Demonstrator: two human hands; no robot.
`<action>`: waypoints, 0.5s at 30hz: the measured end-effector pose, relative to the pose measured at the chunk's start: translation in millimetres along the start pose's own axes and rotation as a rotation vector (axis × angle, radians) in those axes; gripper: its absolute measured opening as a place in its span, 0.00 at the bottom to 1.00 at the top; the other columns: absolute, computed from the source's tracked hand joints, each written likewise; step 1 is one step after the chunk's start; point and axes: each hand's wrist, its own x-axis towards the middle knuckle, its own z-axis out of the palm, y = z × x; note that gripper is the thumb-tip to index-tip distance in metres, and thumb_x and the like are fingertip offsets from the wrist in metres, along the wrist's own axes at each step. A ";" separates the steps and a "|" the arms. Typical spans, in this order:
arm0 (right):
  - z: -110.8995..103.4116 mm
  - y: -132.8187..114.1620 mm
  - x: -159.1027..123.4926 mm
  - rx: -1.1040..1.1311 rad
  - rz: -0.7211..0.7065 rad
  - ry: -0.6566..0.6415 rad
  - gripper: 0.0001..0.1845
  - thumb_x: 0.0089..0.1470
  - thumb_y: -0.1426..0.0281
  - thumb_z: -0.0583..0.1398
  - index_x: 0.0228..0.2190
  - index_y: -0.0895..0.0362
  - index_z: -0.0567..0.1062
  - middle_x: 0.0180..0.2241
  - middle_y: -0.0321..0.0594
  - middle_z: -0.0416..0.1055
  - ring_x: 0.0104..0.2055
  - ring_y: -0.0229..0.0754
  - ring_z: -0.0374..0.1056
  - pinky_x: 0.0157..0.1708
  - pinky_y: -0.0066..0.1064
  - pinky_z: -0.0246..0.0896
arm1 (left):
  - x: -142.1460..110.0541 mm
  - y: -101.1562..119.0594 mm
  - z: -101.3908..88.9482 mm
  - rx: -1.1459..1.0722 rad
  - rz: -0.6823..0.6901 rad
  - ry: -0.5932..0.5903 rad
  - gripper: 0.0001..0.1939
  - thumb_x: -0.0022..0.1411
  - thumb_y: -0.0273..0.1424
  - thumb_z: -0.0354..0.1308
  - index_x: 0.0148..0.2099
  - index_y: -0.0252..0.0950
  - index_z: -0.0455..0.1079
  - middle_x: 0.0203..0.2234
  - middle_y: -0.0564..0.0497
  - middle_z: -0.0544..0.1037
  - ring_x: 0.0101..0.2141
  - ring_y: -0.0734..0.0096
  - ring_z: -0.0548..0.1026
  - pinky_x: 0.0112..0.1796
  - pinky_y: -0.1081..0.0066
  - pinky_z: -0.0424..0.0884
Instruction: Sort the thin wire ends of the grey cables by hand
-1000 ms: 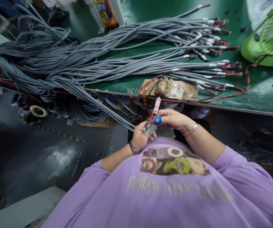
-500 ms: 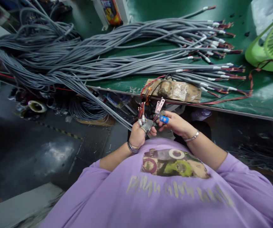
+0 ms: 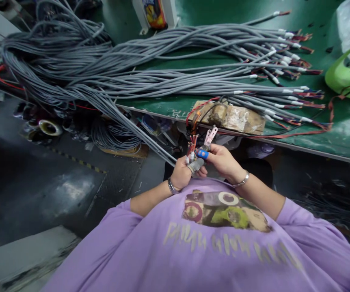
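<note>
My left hand (image 3: 183, 172) is closed around a few grey cables (image 3: 159, 151), with grey wrapping on its thumb. Red and brown stripped wire ends (image 3: 193, 142) with white sleeves stick up from its grip. My right hand (image 3: 225, 163) is closed just to the right, its thumb in a blue cover (image 3: 203, 154) close against those wires. What its fingertips pinch is hidden. A pale pink slotted metal piece (image 3: 210, 136) stands up right behind the right fingers; I cannot tell whether they grip it.
Many grey cables (image 3: 175, 81) lie across the green bench (image 3: 211, 12), bared ends to the right. A taped wooden block (image 3: 238, 119) sits at the bench edge. To the right is a green basket-like object (image 3: 345, 77). A cable coil (image 3: 114, 138) lies below the bench.
My right thumb has moved left, up to the wires beside my left hand. The left hand keeps its hold on the cables. The whole view has shifted slightly.
</note>
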 end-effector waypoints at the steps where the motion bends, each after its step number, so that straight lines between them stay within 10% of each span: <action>1: -1.1 0.9 1.0 0.011 0.007 0.017 0.21 0.41 0.57 0.73 0.24 0.57 0.71 0.15 0.30 0.66 0.15 0.34 0.62 0.16 0.27 0.56 | 0.8 -1.5 0.6 -0.041 -0.001 0.032 0.23 0.54 0.49 0.65 0.30 0.32 0.72 0.21 0.48 0.79 0.20 0.70 0.77 0.22 0.73 0.72; 8: -14.0 8.1 0.1 0.121 0.082 0.165 0.19 0.36 0.60 0.74 0.27 0.58 0.76 0.28 0.37 0.74 0.25 0.32 0.65 0.24 0.26 0.63 | 2.1 0.2 4.4 -0.237 0.009 0.203 0.25 0.46 0.50 0.69 0.31 0.33 0.69 0.17 0.51 0.77 0.17 0.69 0.76 0.19 0.74 0.68; 15: -2.9 2.1 -1.7 0.003 0.066 -0.023 0.19 0.46 0.57 0.70 0.30 0.55 0.69 0.16 0.28 0.63 0.18 0.34 0.61 0.21 0.28 0.55 | 1.8 -6.1 3.9 -0.124 0.008 0.165 0.23 0.51 0.49 0.66 0.31 0.33 0.69 0.21 0.49 0.80 0.21 0.68 0.78 0.21 0.74 0.70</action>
